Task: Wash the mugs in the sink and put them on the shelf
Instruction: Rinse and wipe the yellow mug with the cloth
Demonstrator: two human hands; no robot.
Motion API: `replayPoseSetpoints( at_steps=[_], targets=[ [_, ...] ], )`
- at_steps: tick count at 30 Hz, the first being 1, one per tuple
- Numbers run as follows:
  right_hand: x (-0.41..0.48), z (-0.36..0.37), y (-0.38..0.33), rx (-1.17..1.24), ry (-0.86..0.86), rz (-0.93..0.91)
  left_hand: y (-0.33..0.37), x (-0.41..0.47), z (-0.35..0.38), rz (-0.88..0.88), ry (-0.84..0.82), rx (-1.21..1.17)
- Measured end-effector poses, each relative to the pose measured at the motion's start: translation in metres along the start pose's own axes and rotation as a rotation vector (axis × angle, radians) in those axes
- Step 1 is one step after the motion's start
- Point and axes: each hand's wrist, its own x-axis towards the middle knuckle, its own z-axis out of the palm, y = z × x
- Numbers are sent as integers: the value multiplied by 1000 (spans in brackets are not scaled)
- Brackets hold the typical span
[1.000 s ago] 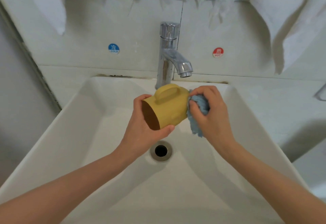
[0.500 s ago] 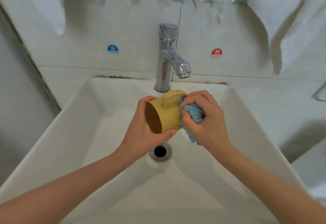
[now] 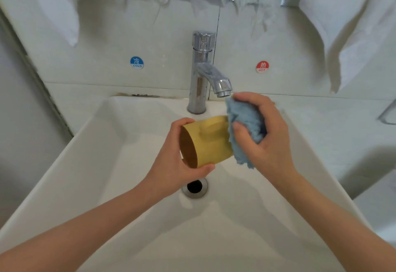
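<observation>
Over the sink (image 3: 85, 164), just above the drain (image 3: 194, 187), my left hand (image 3: 171, 164) keeps its grip wrapped round the yellow mug (image 3: 205, 143), which lies on its side with its mouth toward me. Since half a second ago the right hand (image 3: 270, 138), its grip bunched on the blue cloth (image 3: 246, 126), has slid from beside the handle to the mug's base, nearer the tap (image 3: 202, 72). I judge the outside nearly wiped, with rinsing and the shelf (not in view) to come. I count one mug, one cloth, one tap, one drain, one blue cold sticker (image 3: 136, 62) and one red hot sticker (image 3: 262, 67).
</observation>
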Motion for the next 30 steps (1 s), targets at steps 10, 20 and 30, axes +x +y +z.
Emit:
replayPoseSetpoints(
  at_steps=[10,20,30],
  targets=[
    [-6,-4,24,-96,-265,191,-5,2,-7,127,50,148],
    [-5,-7,23,141,-346,309,-13,9,-3,264,146,336],
    [5,-15,27,1,-237,393,-5,8,-14,144,-17,85]
  ],
)
